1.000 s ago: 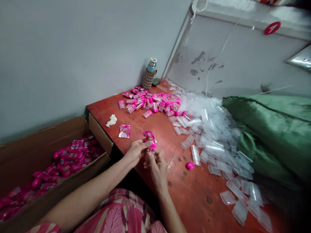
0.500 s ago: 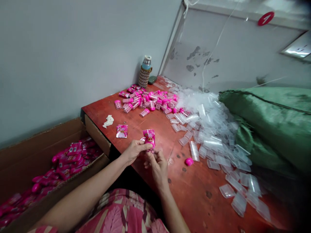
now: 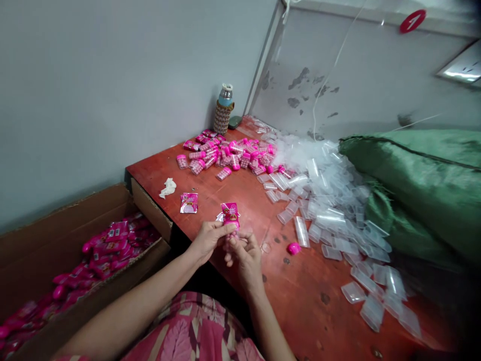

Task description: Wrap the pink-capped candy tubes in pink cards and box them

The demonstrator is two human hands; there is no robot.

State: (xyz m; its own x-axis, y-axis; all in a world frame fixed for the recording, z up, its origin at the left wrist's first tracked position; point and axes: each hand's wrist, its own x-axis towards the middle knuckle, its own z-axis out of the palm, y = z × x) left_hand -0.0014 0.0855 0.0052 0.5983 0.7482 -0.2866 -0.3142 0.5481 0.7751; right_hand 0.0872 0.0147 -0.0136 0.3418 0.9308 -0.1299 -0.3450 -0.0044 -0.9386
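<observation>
In the head view my left hand [image 3: 206,240] is closed, its thumb and fingers pinching a shiny pink printed packet [image 3: 230,210] held upright over the table edge. Just below, a small clear candy container [image 3: 232,233] with pink balls shows against the packet's lower end. The fingers of my right hand [image 3: 245,254] are closed around that container's lower part and hide some of it. Flat pink packets [image 3: 189,203] lie on the table beyond my left hand. A loose pink cap [image 3: 293,248] rests to the right of my hands.
Filled pink-capped containers [image 3: 236,155] are heaped at the back of the red table [image 3: 300,301]. Clear plastic tubes [image 3: 330,220] spread along the right, beside a green sack [image 3: 421,190]. A cardboard box [image 3: 150,210] of pink packs stands left. A bottle [image 3: 223,110] stands by the wall.
The container now shows more below the packet, and the packet sits slightly lower in my hands. My right hand has shifted a little downward.
</observation>
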